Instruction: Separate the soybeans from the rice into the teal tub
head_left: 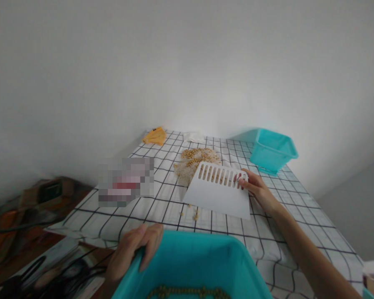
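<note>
My left hand (140, 245) grips the rim of a turquoise plastic bin (199, 249) at the front, its fingers curled over the edge. At the bin's bottom lie small yellow-brown grains (187, 291), partly cut off by the frame. Pinched in my right hand (252, 183) is the slotted end of a flat white plastic sheet (218, 199), tilted over the tablecloth. Behind and partly under the sheet lies a heap of pale and golden grains (202, 155). A few loose yellow bits (195, 216) rest near the sheet's lower edge.
A second turquoise bin (268, 151) stands at the table's back right. Toward the back lie a yellow cloth or bag (155, 136) and a white piece (193, 137). A pixelated object (126, 182) sits at left on the checked tablecloth (162, 195). Cables and boxes (50, 191) crowd the floor at left.
</note>
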### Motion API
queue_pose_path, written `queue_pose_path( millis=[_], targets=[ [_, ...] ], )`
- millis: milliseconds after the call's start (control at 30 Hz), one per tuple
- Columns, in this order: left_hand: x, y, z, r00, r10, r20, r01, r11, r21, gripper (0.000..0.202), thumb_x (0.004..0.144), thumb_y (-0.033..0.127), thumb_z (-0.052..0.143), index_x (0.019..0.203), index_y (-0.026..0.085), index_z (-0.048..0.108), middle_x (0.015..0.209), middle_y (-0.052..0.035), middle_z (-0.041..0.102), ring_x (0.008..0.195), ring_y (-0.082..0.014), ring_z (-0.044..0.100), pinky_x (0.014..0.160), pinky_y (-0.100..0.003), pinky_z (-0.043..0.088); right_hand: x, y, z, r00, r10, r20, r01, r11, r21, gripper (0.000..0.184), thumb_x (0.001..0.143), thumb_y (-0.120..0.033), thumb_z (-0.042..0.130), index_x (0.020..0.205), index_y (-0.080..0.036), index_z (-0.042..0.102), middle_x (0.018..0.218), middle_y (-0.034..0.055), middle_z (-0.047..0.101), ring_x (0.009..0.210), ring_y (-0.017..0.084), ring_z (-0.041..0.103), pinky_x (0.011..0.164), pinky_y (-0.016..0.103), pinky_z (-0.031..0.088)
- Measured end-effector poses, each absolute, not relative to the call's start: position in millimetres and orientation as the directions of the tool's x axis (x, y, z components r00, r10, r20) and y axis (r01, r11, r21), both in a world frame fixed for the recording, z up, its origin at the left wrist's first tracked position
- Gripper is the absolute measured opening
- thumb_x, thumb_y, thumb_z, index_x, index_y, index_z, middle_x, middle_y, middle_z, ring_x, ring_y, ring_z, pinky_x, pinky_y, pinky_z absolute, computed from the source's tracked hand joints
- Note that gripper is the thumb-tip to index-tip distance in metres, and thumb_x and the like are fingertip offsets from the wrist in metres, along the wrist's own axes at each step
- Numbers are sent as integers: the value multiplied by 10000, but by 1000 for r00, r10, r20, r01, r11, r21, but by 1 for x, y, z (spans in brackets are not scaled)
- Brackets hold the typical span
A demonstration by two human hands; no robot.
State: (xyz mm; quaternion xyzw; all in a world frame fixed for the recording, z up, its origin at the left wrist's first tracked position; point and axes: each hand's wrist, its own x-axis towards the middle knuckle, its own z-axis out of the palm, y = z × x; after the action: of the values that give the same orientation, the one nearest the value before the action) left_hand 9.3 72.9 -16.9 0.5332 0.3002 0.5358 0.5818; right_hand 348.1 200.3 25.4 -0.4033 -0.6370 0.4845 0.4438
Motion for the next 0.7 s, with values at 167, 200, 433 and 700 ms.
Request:
queue_pose_path(
  millis=[167,200,433,700],
  targets=[
    [9,71,-15,262,941,214,-298,-132,945,651,1070,388,280,475,211,477,509,-8,439,545,-181,405,666,-350,364,348,199,25,-292,940,179,62,205,-977,210,867,-428,727,887,-231,654,824,0,579,772,172,531,693,278,417],
    [9,70,-15,235,950,203,-302,-127,945,651,1072,373,269,473,212,468,508,-7,435,546,-181,408,673,-352,365,348,199,25,-291,940,178,60,203,-977,217,867,-432,726,889,-229,653,828,1,582,777,173,533,698,279,421],
    [7,73,-15,255,941,221,-248,-157,956,647,1062,415,284,473,213,461,501,-9,431,538,-181,411,644,-346,377,346,196,29,-350,929,121,66,154,-986,249,868,-458,715,944,-228,658,864,14,625,788,183,559,701,287,434],
    [6,72,-13,255,951,173,-204,-122,971,663,1062,443,285,459,217,443,501,-11,425,544,-188,424,692,-363,394,341,191,36,-474,876,93,126,172,-977,267,824,-468,760,817,-229,641,776,-4,555,745,167,514,683,279,432]
  ],
)
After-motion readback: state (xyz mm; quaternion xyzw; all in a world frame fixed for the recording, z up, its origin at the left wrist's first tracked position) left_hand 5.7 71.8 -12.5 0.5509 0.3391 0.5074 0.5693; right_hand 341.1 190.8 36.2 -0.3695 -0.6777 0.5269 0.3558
